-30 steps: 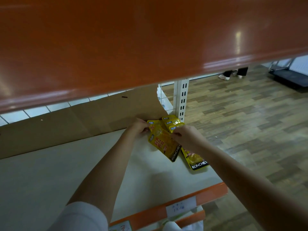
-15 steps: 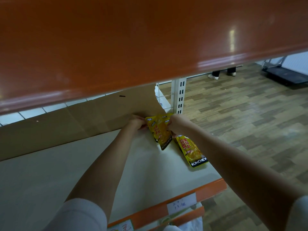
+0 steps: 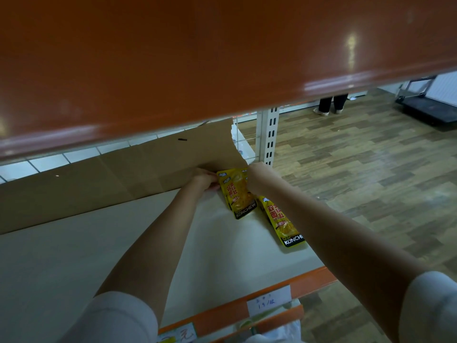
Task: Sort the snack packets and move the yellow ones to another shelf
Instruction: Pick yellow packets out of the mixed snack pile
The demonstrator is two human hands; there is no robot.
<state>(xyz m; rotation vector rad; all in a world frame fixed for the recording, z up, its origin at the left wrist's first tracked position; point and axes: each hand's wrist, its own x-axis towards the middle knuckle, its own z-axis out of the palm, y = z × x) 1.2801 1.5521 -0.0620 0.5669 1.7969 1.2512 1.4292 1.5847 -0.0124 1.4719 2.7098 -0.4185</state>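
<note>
Your left hand [image 3: 205,180] pinches the left top edge of a small stack of yellow packets [image 3: 238,194] at the back of the cream shelf [image 3: 99,243], and your right hand [image 3: 259,179] grips the stack's right top edge, fingers curled round it. The stack leans against the brown cardboard sheet [image 3: 99,179] standing along the shelf's back. Just to its right, another yellow packet [image 3: 284,222] lies flat under your right forearm. An orange shelf [image 3: 197,58] overhangs everything; a paper price label [image 3: 268,302] hangs on the front rail.
</note>
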